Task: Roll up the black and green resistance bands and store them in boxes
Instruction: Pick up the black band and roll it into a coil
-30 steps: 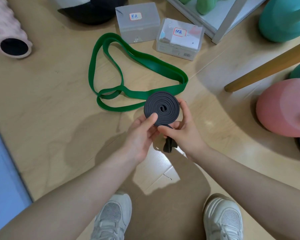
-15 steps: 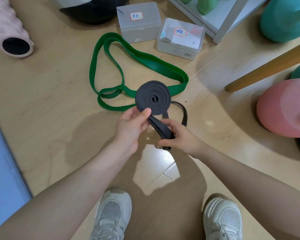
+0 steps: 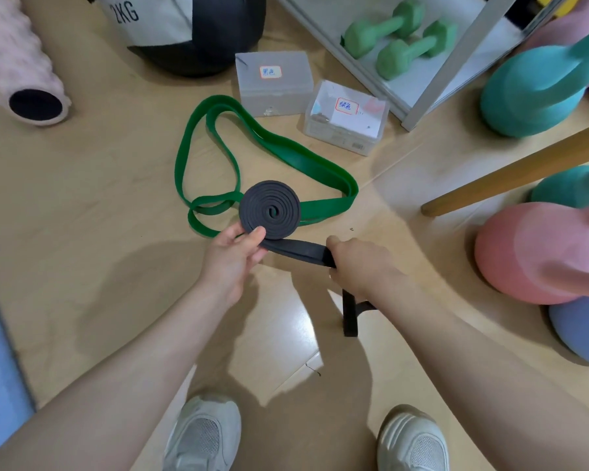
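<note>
The black resistance band (image 3: 270, 209) is wound into a flat spiral, held above the floor. My left hand (image 3: 233, 258) pinches the coil's lower edge with thumb on top. A loose tail runs right from the coil into my right hand (image 3: 361, 266), which grips it; the tail's end hangs below that hand. The green resistance band (image 3: 296, 161) lies unrolled in loops on the wooden floor behind the coil. Two clear plastic boxes stand beyond it: one labelled box (image 3: 274, 83) with its lid shut, and a second box (image 3: 347, 117) to its right with paper inside.
A pink foam roller (image 3: 21, 79) lies far left, a black and white weight bag (image 3: 184, 32) at the top. Green dumbbells (image 3: 398, 37) sit on a shelf. Teal (image 3: 531, 93) and pink (image 3: 538, 253) kettlebells crowd the right. A wooden pole (image 3: 510, 171) slants there. My shoes are below.
My right hand has slid rightward along the black tail, pulling it out straight from the coil. The coil, in my left hand, has shifted slightly left.
</note>
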### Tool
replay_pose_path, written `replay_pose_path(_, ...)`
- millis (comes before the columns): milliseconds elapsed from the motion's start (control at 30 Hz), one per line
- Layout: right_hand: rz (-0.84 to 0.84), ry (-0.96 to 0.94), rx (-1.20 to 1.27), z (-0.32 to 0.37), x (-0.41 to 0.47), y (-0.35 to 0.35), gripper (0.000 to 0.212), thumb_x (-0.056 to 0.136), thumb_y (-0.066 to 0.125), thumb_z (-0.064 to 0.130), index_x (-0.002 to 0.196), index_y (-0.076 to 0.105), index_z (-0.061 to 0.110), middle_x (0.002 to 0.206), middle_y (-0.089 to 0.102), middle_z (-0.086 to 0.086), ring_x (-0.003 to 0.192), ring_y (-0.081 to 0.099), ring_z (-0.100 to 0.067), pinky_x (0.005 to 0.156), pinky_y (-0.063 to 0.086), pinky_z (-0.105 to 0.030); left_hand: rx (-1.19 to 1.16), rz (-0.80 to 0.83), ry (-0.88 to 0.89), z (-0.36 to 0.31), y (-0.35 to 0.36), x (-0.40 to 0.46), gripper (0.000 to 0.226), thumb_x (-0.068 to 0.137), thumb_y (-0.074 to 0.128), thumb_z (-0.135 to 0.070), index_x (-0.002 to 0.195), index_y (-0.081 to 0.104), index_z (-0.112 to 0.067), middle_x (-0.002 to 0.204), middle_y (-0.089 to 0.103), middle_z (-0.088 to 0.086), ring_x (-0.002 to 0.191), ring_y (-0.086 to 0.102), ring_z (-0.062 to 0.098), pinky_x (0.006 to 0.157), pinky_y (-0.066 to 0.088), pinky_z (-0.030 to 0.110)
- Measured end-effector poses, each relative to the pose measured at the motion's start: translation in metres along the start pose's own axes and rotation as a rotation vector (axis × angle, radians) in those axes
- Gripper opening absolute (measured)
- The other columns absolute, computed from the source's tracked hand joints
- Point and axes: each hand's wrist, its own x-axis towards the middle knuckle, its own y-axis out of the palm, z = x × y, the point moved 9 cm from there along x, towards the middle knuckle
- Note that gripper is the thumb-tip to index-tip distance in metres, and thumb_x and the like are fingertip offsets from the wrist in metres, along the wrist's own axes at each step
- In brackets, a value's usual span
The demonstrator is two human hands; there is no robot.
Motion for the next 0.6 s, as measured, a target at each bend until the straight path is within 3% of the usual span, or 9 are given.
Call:
replay_pose_path(67, -0.024, -0.024, 0.071, 0.008, 0.001, 0.019, 0.025, 0.090, 0.049, 0.012, 0.113, 0.039, 0.013, 0.091, 0.058, -0.009, 0.071, 0.051, -0.028, 0.047, 0.035, -0.030, 0.026, -0.069, -0.031, 0.011, -0.018, 0.002, 0.012, 0.087, 0.061, -0.007, 0.097, 0.061, -0.014, 0.090, 0.061, 0.001, 0.077, 0.058, 0.008, 0.071, 0.054, 0.015)
replay_pose_path(133, 0.020, -0.066, 0.286, 0.009, 0.003, 0.044, 0.043, 0.089, 0.058, 0.024, 0.126, 0.037, 0.015, 0.109, 0.061, -0.012, 0.091, 0.057, -0.032, 0.069, 0.048, -0.038, 0.030, -0.117, -0.055, 0.024, -0.032, 0.003, 0.010, 0.087, 0.061, -0.005, 0.094, 0.060, -0.012, 0.104, 0.060, 0.008, 0.095, 0.061, 0.018, 0.082, 0.054, 0.023)
replay_pose_path(200, 0.033, -0.088, 0.472, 0.001, 0.004, 0.058, 0.065, 0.082, 0.066, 0.037, 0.136, 0.035, 0.016, 0.126, 0.055, -0.011, 0.114, 0.049, -0.031, 0.095, 0.042, -0.042, 0.016, -0.177, -0.062, 0.029, -0.042, 0.003, 0.014, 0.087, 0.060, -0.003, 0.100, 0.058, -0.007, 0.111, 0.060, 0.010, 0.104, 0.059, 0.021, 0.089, 0.050, 0.028)
replay_pose_path(267, -0.023, -0.044, 0.613, -0.016, 0.003, 0.063, 0.067, 0.084, 0.064, 0.038, 0.139, 0.035, 0.015, 0.139, 0.045, -0.007, 0.128, 0.039, -0.026, 0.106, 0.033, -0.040, -0.012, -0.229, -0.050, 0.026, -0.049, 0.004, 0.022, 0.088, 0.059, -0.002, 0.110, 0.056, -0.003, 0.107, 0.060, 0.007, 0.101, 0.059, 0.018, 0.092, 0.048, 0.028)
replay_pose_path(367, -0.154, 0.087, 0.711, -0.050, 0.000, 0.066, 0.049, 0.094, 0.051, 0.027, 0.138, 0.037, 0.010, 0.144, 0.039, -0.007, 0.133, 0.034, -0.024, 0.108, 0.026, -0.032, -0.017, -0.255, -0.039, 0.021, -0.056, 0.010, 0.025, 0.088, 0.059, -0.002, 0.113, 0.055, -0.004, 0.094, 0.062, 0.001, 0.099, 0.058, 0.016, 0.095, 0.047, 0.029)
replay_pose_path(433, -0.201, 0.208, 0.725, -0.077, -0.002, 0.072, 0.047, 0.096, 0.047, 0.022, 0.139, 0.036, 0.009, 0.146, 0.036, -0.009, 0.134, 0.032, -0.026, 0.108, 0.026, -0.034, -0.013, -0.266, -0.036, 0.021, -0.058, 0.012, 0.022, 0.088, 0.059, -0.002, 0.110, 0.054, -0.006, 0.091, 0.061, 0.000, 0.100, 0.058, 0.017, 0.097, 0.046, 0.030)
replay_pose_path(533, -0.132, 0.432, 0.802, -0.107, -0.006, 0.097, 0.051, 0.095, 0.047, 0.021, 0.142, 0.031, 0.010, 0.147, 0.034, -0.011, 0.133, 0.035, -0.029, 0.108, 0.030, -0.038, -0.033, -0.290, -0.028, 0.019, -0.062, 0.014, 0.021, 0.089, 0.058, -0.002, 0.109, 0.053, -0.007, 0.092, 0.060, -0.001, 0.103, 0.056, 0.017, 0.095, 0.046, 0.028)
replay_pose_path(600, -0.044, 0.515, 0.882, -0.110, -0.009, 0.114, 0.047, 0.094, 0.047, 0.023, 0.138, 0.038, 0.007, 0.139, 0.044, -0.014, 0.126, 0.043, -0.031, 0.100, 0.036, -0.037, -0.040, -0.295, -0.025, 0.020, -0.065, 0.017, 0.025, 0.089, 0.057, -0.002, 0.114, 0.053, -0.005, 0.096, 0.059, 0.000, 0.104, 0.056, 0.016, 0.096, 0.046, 0.029)
